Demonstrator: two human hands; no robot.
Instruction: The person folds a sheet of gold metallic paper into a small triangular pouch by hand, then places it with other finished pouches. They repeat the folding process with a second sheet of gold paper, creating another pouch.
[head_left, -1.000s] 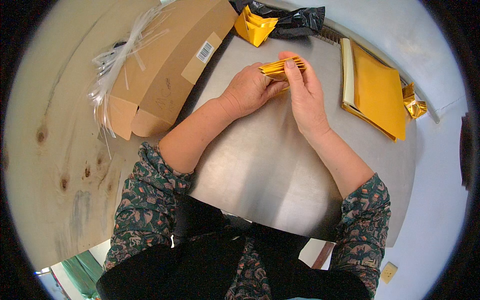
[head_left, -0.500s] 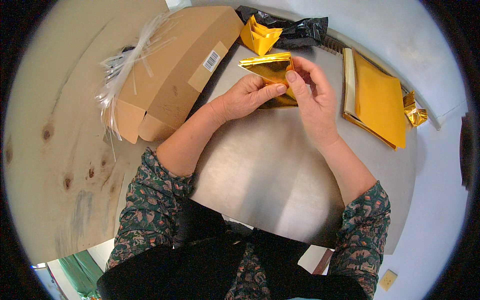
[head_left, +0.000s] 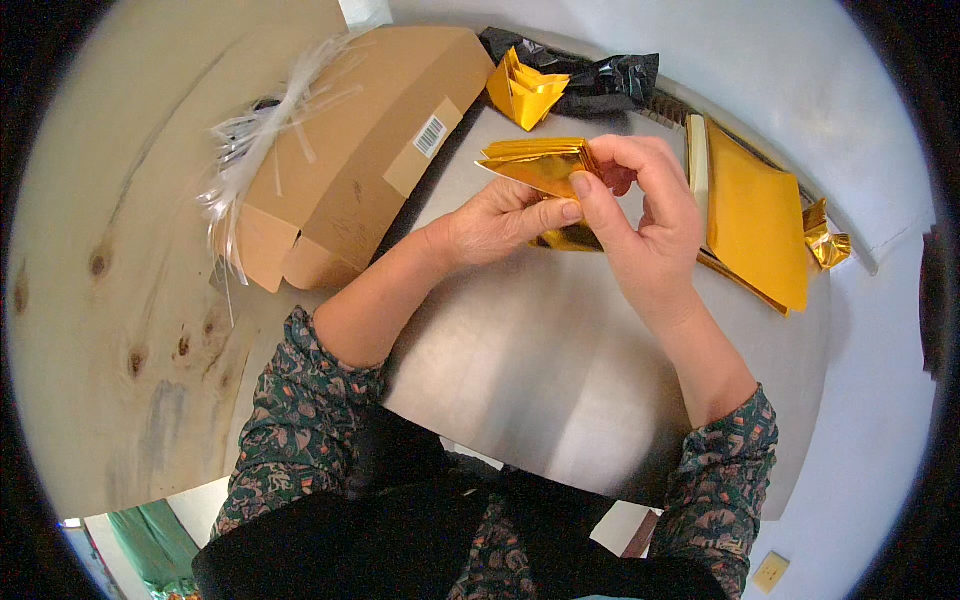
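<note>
A folded piece of shiny gold foil paper (head_left: 548,168) is held up between both hands, its layered pleats along the top edge. My left hand (head_left: 500,220) is closed on its left and lower side, the thumb pressed on the front. With thumb and fingers, my right hand (head_left: 645,215) pinches its right end; some of those fingertips are hidden behind the paper. Beyond the hands, a folded gold paper piece with pointed flaps (head_left: 525,92) stands near the far edge of the metal table (head_left: 520,370).
At the left lies a brown cardboard box (head_left: 350,160) with clear plastic strips (head_left: 265,140) over it, beside a plywood board (head_left: 100,350). Black plastic wrapping (head_left: 615,82) is at the back. A stack of gold sheets (head_left: 755,215) and a crumpled gold foil piece (head_left: 826,240) lie at the right.
Both hands and the folded gold paper sit slightly lower in the picture. The right hand's fingers have shifted at the paper's right end, and its pleats show more fanned.
</note>
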